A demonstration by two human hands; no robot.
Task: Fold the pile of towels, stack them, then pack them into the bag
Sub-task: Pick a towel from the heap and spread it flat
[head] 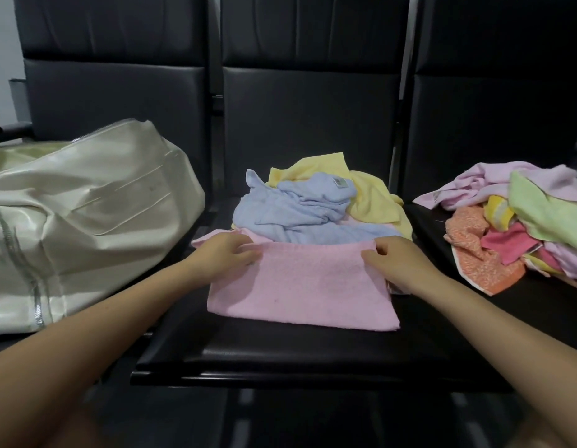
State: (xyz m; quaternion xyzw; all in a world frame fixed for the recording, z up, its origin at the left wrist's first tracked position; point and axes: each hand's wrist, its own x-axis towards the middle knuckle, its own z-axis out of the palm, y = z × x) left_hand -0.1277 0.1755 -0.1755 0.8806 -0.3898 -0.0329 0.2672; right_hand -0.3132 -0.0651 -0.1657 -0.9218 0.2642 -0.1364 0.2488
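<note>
1 cream bag (87, 202), 3 black seats (280, 350), 2 hands (227, 253), 3 towels on the middle seat (300, 286)

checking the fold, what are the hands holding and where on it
Both hold the pink towel by its far edge: left hand at the left corner, right hand at the right corner.

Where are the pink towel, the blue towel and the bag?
pink towel (300, 286), head view, middle of its flat folded face.
blue towel (290, 208), head view, its crumpled middle.
bag (87, 202), head view, its cream side panel.
</note>
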